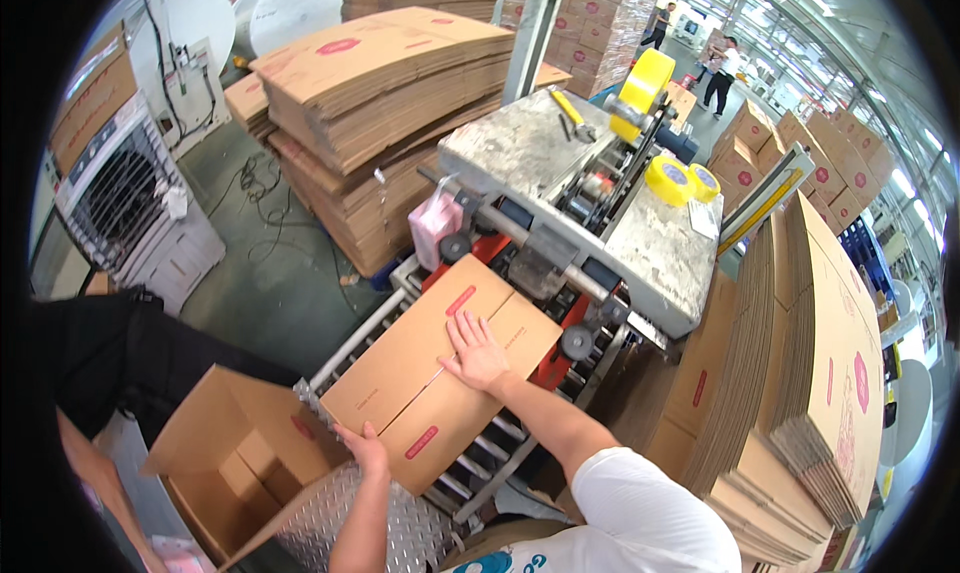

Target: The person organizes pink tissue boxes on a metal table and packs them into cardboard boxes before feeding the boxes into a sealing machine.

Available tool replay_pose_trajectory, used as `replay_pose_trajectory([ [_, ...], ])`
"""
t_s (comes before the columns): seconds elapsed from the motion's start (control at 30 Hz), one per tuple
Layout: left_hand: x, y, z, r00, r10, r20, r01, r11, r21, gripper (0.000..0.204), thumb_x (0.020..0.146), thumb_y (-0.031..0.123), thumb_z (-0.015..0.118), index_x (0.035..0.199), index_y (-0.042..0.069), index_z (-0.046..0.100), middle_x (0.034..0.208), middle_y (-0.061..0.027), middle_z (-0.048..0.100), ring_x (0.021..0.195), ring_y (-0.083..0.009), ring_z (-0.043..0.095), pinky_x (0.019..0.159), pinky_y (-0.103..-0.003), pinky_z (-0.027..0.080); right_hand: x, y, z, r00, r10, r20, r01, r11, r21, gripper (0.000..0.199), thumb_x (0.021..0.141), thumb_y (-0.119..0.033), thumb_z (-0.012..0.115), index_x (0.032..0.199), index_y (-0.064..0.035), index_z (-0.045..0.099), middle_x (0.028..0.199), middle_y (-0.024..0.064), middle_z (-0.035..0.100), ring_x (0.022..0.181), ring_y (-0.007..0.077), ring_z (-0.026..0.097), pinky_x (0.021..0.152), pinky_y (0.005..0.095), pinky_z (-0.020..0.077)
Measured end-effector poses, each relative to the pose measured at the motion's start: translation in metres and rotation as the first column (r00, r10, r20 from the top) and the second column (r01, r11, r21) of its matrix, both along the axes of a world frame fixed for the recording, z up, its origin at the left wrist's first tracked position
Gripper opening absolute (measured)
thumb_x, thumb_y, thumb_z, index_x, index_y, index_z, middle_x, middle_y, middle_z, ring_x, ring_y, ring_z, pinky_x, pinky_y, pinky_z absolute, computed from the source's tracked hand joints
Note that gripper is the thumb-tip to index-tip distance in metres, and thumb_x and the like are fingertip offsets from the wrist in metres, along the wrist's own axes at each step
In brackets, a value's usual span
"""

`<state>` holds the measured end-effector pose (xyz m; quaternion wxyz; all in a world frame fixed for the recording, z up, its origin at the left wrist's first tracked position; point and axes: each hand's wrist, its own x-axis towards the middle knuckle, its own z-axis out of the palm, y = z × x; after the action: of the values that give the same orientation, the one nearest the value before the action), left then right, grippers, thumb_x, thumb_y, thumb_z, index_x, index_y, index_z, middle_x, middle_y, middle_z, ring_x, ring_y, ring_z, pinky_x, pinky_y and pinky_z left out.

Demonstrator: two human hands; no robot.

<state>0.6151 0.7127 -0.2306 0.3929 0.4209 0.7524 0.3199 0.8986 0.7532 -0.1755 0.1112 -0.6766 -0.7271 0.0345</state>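
Box [415,381] is being steadied on rollers [487,451] at the tape machine [655,248], right hand [478,355] spread flat on top, left hand [368,451] unclenched at its near end, feeding apparently being started, next push likely calling for flush flaps [455,413].

A head-worn fisheye looks down, apparently close.

Roller conveyor [488,451] | flaps-down carton [412,365] lying flat on it | far-end contact hard to make out
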Motion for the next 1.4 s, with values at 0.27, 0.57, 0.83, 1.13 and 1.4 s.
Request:
replay_pose_trajectory([
  [0.27,0.087,0.035,0.053,0.966,-0.101,0.237,0.101,0.995,0.011,0.07,0.093,0.01,0.045,0.144,0.001,-0.002,0.149,-0.0204,0.006,0.137,-0.0321,0.018,0.111,-0.038,0.02,0.092,0.033,-0.001,0.998,-0.043,-0.044,0.046,0.997,0.066,0.079,0.086,-0.055,0.043,0.14,0.0009,0.026,0.147,0.0202,0.023,0.138,0.032,0.018,0.112,0.0444,0.012],
  [0.57,0.106,-0.071,0.333,0.298,-0.928,0.221,0.695,0.37,0.616,0.029,0.09,0.008,0.052,0.116,-0.002,0.053,0.115,-0.0111,0.06,0.103,-0.023,0.059,0.092,-0.032,0.044,0.071,-0.041,0.26,0.957,0.274,0.099,-0.17,0.803,-0.572,0.058,0.079,-0.056,0.055,0.11,-0.008,0.062,0.107,0.0173,0.063,0.101,0.0349,0.058,0.087,0.0443,0.0454],
  [0.83,-0.014,-0.254,0.488,0.282,-0.793,-0.54,0.451,-0.387,0.804,0.025,0.081,0.018,0.067,0.106,0.015,0.066,0.122,0.0031,0.055,0.124,-0.0156,0.04,0.102,-0.026,0.038,0.17,-0.246,0.408,0.706,-0.321,0.631,0.576,0.779,-0.248,0.059,0.074,-0.059,0.061,0.096,-0.0046,0.067,0.09,0.0106,0.067,0.088,0.0279,0.063,0.077,0.0395,0.05],
  [1.13,-0.171,-0.373,0.469,0.623,-0.481,-0.617,0.547,-0.296,0.783,0.016,0.084,0.017,0.061,0.098,0.019,0.068,0.103,0.0172,0.059,0.103,-0.0087,0.049,0.081,-0.016,0.042,0.121,-0.437,0.363,0.69,-0.578,0.436,0.606,0.79,0.089,0.065,0.077,-0.01,0.06,0.136,-0.0057,0.033,0.14,0.0132,0.037,0.129,0.0304,0.035,0.104,0.0401,0.033],
  [1.4,-0.245,-0.383,0.476,0.4,-0.306,-0.864,0.464,-0.745,0.478,0.025,0.09,0.028,0.052,0.107,0.016,0.066,0.112,-0.005,0.063,0.092,-0.0212,0.063,0.079,-0.029,0.047,0.082,-0.518,0.47,0.404,-0.887,0.224,0.537,0.428,0.726,0.017,0.087,-0.018,0.05,0.096,-0.0102,0.062,0.087,0.0244,0.062,0.082,0.0406,0.061,0.069,0.0486,0.0478],
])
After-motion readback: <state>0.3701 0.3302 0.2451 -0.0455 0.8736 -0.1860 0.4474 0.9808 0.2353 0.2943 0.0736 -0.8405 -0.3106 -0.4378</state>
